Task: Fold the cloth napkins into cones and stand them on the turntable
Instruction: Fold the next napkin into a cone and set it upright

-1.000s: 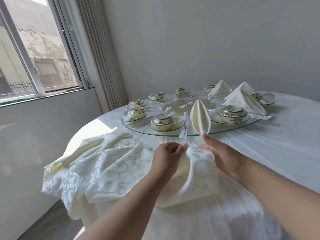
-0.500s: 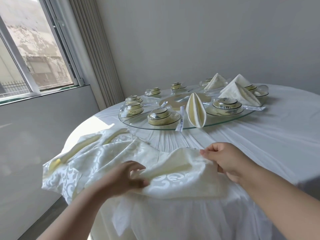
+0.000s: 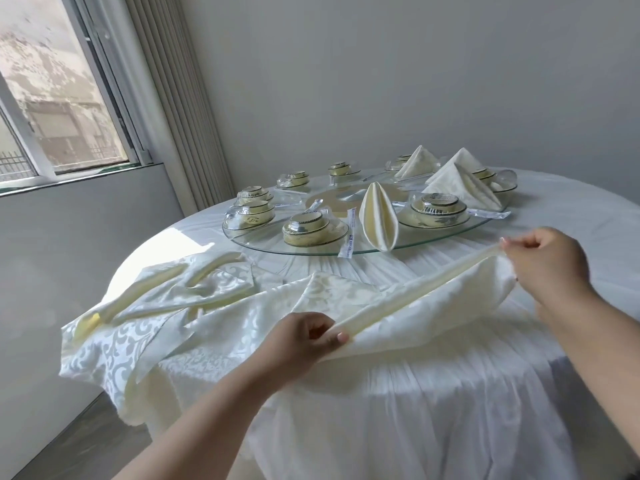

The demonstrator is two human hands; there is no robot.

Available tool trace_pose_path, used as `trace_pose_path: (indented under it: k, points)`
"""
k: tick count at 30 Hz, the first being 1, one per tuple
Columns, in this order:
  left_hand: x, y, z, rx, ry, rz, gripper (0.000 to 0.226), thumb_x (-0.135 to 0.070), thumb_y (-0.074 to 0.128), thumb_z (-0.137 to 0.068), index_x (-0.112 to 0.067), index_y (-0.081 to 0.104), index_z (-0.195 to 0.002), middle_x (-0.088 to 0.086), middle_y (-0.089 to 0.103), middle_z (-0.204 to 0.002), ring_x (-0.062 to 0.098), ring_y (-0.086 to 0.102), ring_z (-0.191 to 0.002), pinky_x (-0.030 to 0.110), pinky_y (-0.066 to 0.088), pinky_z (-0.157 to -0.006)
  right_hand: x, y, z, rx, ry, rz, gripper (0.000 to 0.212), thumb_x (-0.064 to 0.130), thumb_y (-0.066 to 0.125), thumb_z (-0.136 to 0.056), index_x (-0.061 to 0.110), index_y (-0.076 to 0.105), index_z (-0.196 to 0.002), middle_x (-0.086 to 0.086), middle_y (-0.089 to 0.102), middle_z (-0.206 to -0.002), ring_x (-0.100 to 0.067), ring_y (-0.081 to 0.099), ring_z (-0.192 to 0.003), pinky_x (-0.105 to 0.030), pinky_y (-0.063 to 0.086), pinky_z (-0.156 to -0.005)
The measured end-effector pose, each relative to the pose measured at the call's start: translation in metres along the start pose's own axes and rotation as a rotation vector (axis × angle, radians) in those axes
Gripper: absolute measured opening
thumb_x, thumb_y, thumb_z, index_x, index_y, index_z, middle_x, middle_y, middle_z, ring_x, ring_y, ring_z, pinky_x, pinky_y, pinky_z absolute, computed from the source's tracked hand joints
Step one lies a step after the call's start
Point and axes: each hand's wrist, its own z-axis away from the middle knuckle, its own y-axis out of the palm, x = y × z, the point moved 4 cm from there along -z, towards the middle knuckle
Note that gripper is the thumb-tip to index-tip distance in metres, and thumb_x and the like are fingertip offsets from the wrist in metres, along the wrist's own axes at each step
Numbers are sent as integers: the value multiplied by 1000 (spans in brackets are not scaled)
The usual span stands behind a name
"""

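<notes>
Head view: my hands have pulled apart since a second ago, when they were bunched close together over the napkin [image 3: 408, 306] near the turntable [image 3: 363, 251]. Now the left hand [image 3: 298, 344] pinches one end of the napkin's folded edge between thumb and fingers, and the right hand [image 3: 547, 261] pinches the other end, so that edge runs taut between them as a straight band. The rest of the napkin hangs from that band onto the tablecloth [image 3: 450, 393], at the near edge of the table, well short of the glass.

I judge this to be the start of a fresh fold: the cloth has gone from a crumpled handful to a stretched, squared-up piece, ready to be laid flat or rolled into a cone.

On the turntable one cone [image 3: 377, 216] stands at the near rim, and three more folded napkins [image 3: 460, 188] stand at the far right among the wrapped bowls [image 3: 308, 226]. A heap of unfolded napkins [image 3: 166, 306] lies on the left, draped over the table's edge, so several are left to do.
</notes>
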Motion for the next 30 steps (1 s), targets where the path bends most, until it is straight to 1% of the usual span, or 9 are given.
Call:
trace_pose_path:
  k: [3,6,9,12,17,20,23,28,30]
  points:
    - [-18,23,-7,19,-26,69,30,-42,63,-88,-18,63,-71,-13,43,-57,1,36,-51,19,27,-50,4,-28,-9,-136,-93,372,17,30,63,-87,16,59,-77,-18,59,-96,-38,52,-93,-38,42,-78]
    - [-27,40,-12,48,-62,166,42,-52,58,-88,-21,53,-61,-13,39,-54,4,34,-50,25,28,-53,23,-26,-9,-124,-337,441,16,26,66,-84,18,58,-73,-14,58,-92,-37,52,-94,-36,41,-80]
    - [-24,45,-17,18,-93,34,29,-55,66,-79,-28,64,-68,-20,50,-52,-2,44,-48,20,35,-52,32,19,5,399,-440,369,14,29,68,-84,20,61,-77,1,64,-83,-21,59,-79,-30,43,-68]
    - [-21,46,-17,-60,-108,-10,30,-46,68,-79,-24,58,-61,-15,48,-49,2,39,-44,21,34,-50,15,62,28,946,-423,454,16,40,69,-82,29,65,-93,8,65,-96,-8,62,-88,-29,51,-82]
    - [-9,29,-24,-147,-333,583,31,-28,61,-93,-13,47,-70,3,35,-49,13,25,-38,18,18,-43,-1,65,39,1130,-372,375,24,51,65,-84,35,66,-101,9,60,-96,-5,56,-83,-28,48,-85]
    - [7,8,-38,-253,-527,910,23,-28,63,-90,-8,55,-81,14,49,-74,19,46,-55,28,39,-53,-5,62,42,1236,-372,306,46,69,66,-70,37,66,-104,6,58,-97,-2,51,-80,-30,47,-84]
    - [14,-16,-55,-405,-627,924,23,-26,62,-92,-5,61,-81,14,57,-78,22,54,-66,30,46,-62,-9,65,46,1246,-445,292,38,55,76,-64,35,68,-95,10,55,-90,0,50,-77,-25,46,-77]
    - [-1,-38,-90,-450,-523,1163,26,-6,39,-101,-10,46,-77,3,38,-55,2,38,-29,9,31,-30,-3,57,33,1064,-260,-20,20,28,71,-82,12,61,-73,3,52,-67,-5,45,-62,-18,36,-61]
    - [-9,-39,-101,-402,-487,1238,20,-5,37,-101,-2,54,-91,9,49,-61,11,54,-50,12,45,-41,-1,46,20,918,-62,-300,20,26,62,-85,8,60,-77,0,57,-66,-7,51,-62,-17,42,-61]
